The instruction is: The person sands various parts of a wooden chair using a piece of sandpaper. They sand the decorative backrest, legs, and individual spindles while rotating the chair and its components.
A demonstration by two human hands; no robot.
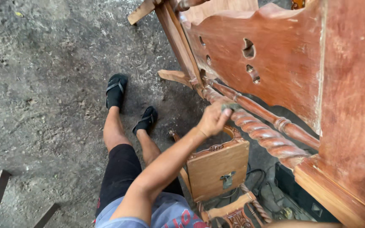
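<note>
Right hand [213, 119] up on the twisted spindle [262, 133], fingers clenched around a small dark sanding pad [230, 107] pressed against the reddish wood just below the carved panel [275, 63]. The left hand is out of view, so its fingers can't be told. Best, I'd judge, to follow the spiral grooves with light, even pressure rather than scrubbing across the ridges. A small carved wooden piece [218, 169] sits below on the dirt floor [43, 84].
</note>
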